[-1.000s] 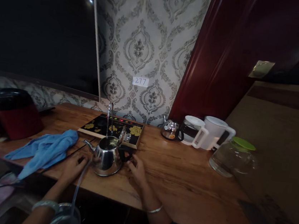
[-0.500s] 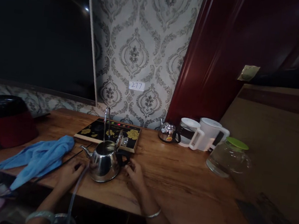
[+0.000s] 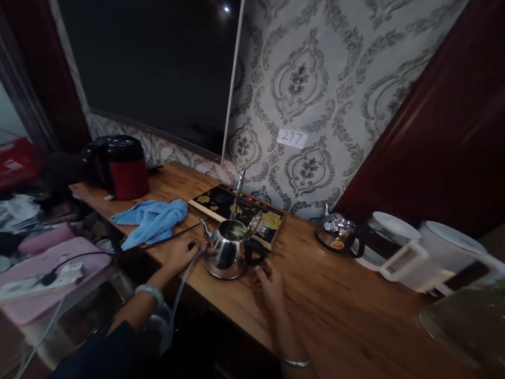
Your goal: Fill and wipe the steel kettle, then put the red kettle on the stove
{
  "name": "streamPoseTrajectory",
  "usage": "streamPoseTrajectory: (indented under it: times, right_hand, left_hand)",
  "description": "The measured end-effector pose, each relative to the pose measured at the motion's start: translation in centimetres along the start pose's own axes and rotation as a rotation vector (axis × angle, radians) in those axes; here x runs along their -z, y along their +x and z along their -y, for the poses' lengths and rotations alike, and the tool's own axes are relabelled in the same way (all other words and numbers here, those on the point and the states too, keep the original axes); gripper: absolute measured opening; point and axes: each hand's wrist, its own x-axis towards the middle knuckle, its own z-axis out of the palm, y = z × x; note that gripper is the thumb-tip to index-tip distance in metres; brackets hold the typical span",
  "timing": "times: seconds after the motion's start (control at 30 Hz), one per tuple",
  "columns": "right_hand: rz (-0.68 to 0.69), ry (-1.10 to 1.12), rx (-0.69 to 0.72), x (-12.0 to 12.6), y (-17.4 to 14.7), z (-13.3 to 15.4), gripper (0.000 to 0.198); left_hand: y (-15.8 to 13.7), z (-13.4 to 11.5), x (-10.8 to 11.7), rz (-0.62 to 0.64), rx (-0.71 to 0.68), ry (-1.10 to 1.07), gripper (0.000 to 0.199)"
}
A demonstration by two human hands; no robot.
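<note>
A shiny metal kettle stands upright on the wooden table, its spout to the left and its black handle to the right. Its lid is raised. Over the kettle's mouth curves a thin metal tap, rising from a black panel with gold flowers. My left hand rests at the table's edge left of the kettle, holding nothing, beside a clear tube. Just below the handle, my right hand lies with fingers loosely apart and nothing in them.
A blue cloth and a red-black appliance are to the left. On the right stand a small metal teapot, two white-handled jugs and a glass jug. A pink stool carries a power strip.
My view has turned left, so the stool and the clutter on the left now show. The kettle and both hands keep nearly the same places relative to each other.
</note>
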Motion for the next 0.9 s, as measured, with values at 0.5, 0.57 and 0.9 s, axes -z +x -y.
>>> streamPoseTrajectory:
  times: [0.5,0.57,0.9]
  right_hand:
    - [0.015,-0.037,0.013,0.23,-0.25,0.49,0.046]
    - [0.011,-0.044,0.020,0.24,-0.25,0.54,0.046]
    - [-0.001,-0.041,-0.001,0.22,-0.16,-0.01,0.048]
  left_hand:
    - [-0.33,-0.10,-0.33,-0.033,-0.013,-0.052,0.018]
    - [-0.33,-0.26,-0.24,-0.030,-0.006,-0.055,0.018]
    - [-0.22,-0.18,-0.21,-0.021,0.009,-0.065,0.015]
